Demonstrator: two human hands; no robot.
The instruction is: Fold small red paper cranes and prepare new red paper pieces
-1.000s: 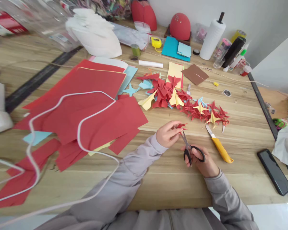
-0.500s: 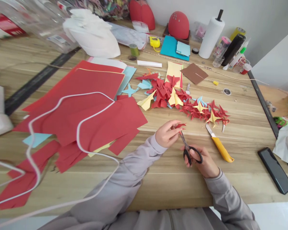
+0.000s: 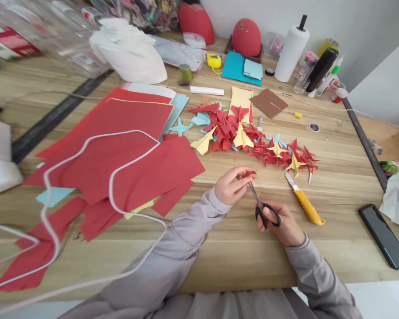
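Between the fingertips of my left hand [image 3: 232,186] is a small folded piece of red paper [image 3: 250,174]. My right hand [image 3: 283,223] grips black-handled scissors [image 3: 262,208], fingers through the loops. Their blades point up and left, with the tips at the red paper; they look closed or nearly so. Beyond my hands lies a heap of folded red paper shapes [image 3: 224,128], with a few yellow paper planes [image 3: 242,136] and light blue ones among them. An orange utility knife [image 3: 306,204] with its blade out rests to the right of my right hand.
Large red paper sheets [image 3: 119,146] cover the left side, crossed by a white cable [image 3: 111,190]. A black phone [image 3: 383,237] lies at the right edge. At the back stand a white bottle [image 3: 291,53], a yellow tape measure [image 3: 214,60] and a white bag [image 3: 129,51].
The view has shifted slightly. My hands, the scissors and the red paper piece stay almost the same.
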